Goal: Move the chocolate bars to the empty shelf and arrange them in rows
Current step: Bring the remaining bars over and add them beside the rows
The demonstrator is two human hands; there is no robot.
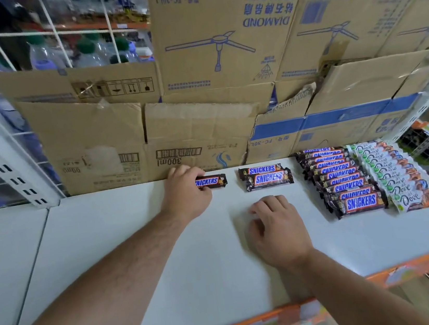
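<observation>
A: What has the left hand got?

B: Its fingers are closed over one end of a Snickers bar lying flat on the white shelf, up at twelve o'clock by the cardboard boxes.

A: And the right hand?

B: Empty, fingers loosely curled, resting on the shelf. A pair of Snickers lies at its twelve o'clock, touching each other.

A: The rest?

B: At two o'clock, a long Snickers row (overlapping like shingles), with a Dove row just beside it.
</observation>
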